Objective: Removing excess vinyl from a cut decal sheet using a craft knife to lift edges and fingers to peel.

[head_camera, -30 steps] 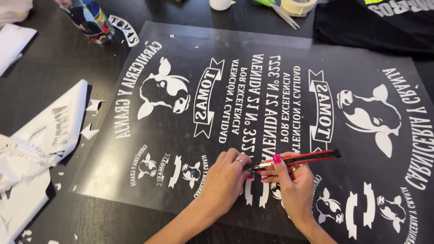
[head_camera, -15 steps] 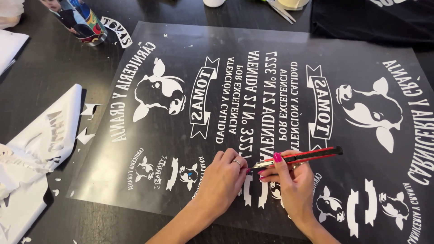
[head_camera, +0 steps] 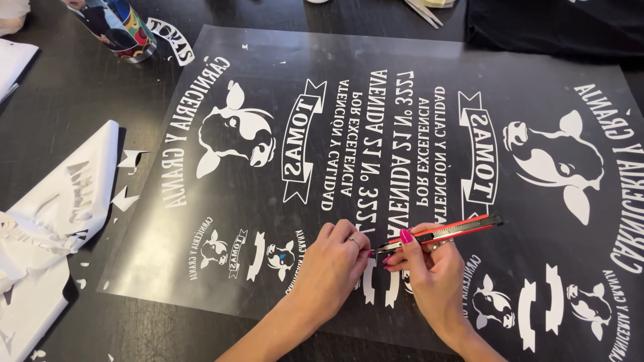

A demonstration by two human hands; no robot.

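Two hands work close together near the bottom edge of a big sheet. The right hand is clamped on a slim red and black craft knife, gripped low on the body like a pen, with the tip pointing left toward the fingers of the other hand. The left hand lies flat on the sheet with its fingers curled down beside the blade tip; it seems to pinch or press a small white piece there, though the spot is too small to be sure.

The knife looks light, stiff and sharp, best held by the plastic body well back from the point. The sheet is probably thin, limp and smooth, easy to crease or scratch, so it is safer pressed flat with a palm or lifted by an edge than pulled from the middle.

It is a glossy clear film lying flat on the dark desk, covered in white mirrored lettering, cow heads and ribbon banners, with smaller copies of the same design along the lower edge.

Off to the left lies a heap of peeled white scraps with small bits scattered beside it. At the top left stands a colourful printed cup, and a black cloth sits at the top right.
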